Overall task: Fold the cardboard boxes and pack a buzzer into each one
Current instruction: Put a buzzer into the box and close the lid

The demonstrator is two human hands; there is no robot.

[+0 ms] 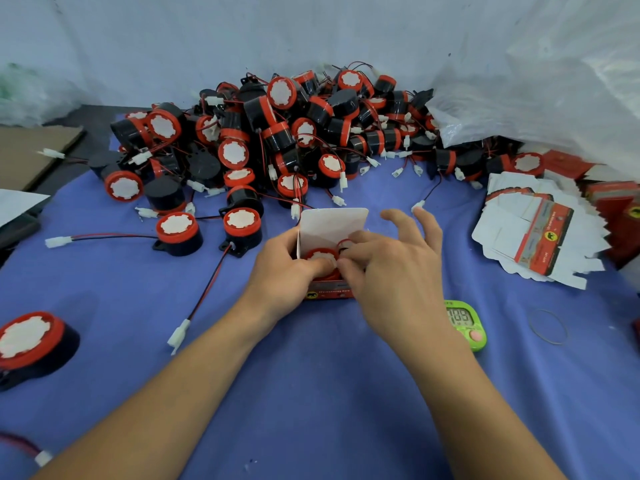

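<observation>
A small red cardboard box (330, 293) stands at the middle of the blue cloth, its white lid flap (333, 225) upright at the back. Inside it sits a red-and-black buzzer (320, 255) with a white sticker on top. My left hand (289, 271) grips the box's left side, thumb on the buzzer. My right hand (391, 268) pinches the buzzer's red wire (344, 242) at the box's right side, with the other fingers spread. A big pile of buzzers (277, 133) lies behind. Flat unfolded boxes (530, 233) are fanned out at the right.
Loose buzzers (178, 233) with trailing wires and white plugs lie left of the box; one buzzer (33, 341) sits near the left edge. A green timer (465, 323) and a rubber band (547, 326) lie to the right. A white plastic bag (536, 98) looms at back right.
</observation>
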